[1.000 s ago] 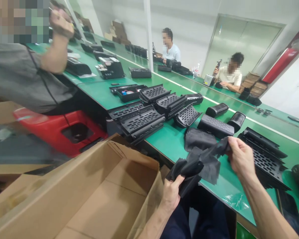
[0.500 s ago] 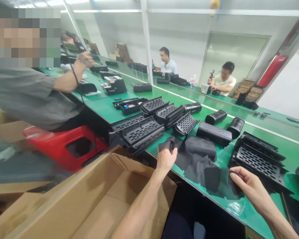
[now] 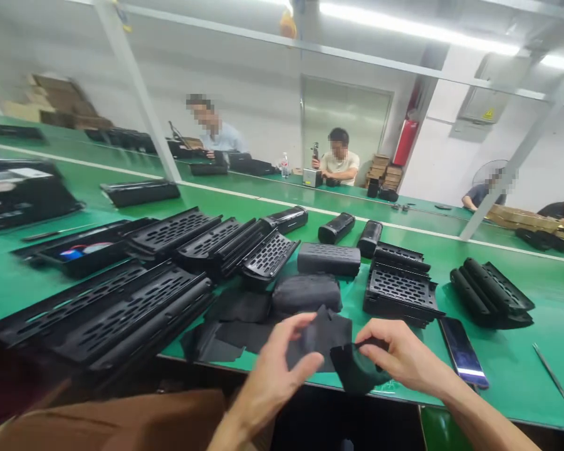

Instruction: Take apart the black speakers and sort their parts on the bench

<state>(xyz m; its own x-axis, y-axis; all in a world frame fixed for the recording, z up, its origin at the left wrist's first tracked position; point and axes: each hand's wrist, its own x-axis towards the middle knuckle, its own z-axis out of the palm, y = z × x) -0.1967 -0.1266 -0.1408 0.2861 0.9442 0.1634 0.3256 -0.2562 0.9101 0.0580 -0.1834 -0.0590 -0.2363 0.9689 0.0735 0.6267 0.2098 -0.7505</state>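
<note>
My right hand (image 3: 395, 354) pinches a thin, dark sheet piece (image 3: 357, 369) that curls down over the bench edge. My left hand (image 3: 284, 360) is beside it with thumb and fingers apart. Behind the left fingertips lies another black sheet piece (image 3: 331, 332); whether they touch it I cannot tell. More flat black sheet pieces (image 3: 235, 335) overlap on the bench to the left. Just beyond them sits a rounded, black wrapped bundle (image 3: 306, 293). Perforated black casing halves stand on both sides, one stack (image 3: 402, 288) to the right.
Long perforated black casings (image 3: 136, 313) cover the left side of the green bench (image 3: 512, 376). A phone (image 3: 463, 351) and a thin metal tool (image 3: 551, 373) lie at right. A cardboard box (image 3: 169, 419) is below the edge. Several people sit across the bench.
My view has swung right. My left hand has let go of the dark piece it held and moved close to the right hand. The right hand now lifts a sheet piece.
</note>
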